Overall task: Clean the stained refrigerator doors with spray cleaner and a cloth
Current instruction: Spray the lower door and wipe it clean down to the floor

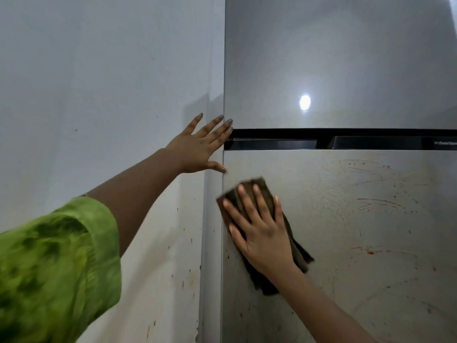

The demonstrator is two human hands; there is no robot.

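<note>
A silver refrigerator fills the right half of the head view. Its upper door [341, 60] looks clean and glossy. The lower door [371, 231] carries reddish smears and wet wipe marks. My right hand [259, 226] presses a folded brown cloth [300, 253] flat against the lower door near its upper left corner, fingers straight. My left hand [200, 147] lies spread on the fridge's left edge, at the dark gap [346, 139] between the two doors. No spray bottle is in view.
A pale wall [99, 95] stands directly left of the fridge, speckled with small reddish spots low down [183, 268]. My green sleeve [54, 268] fills the lower left corner.
</note>
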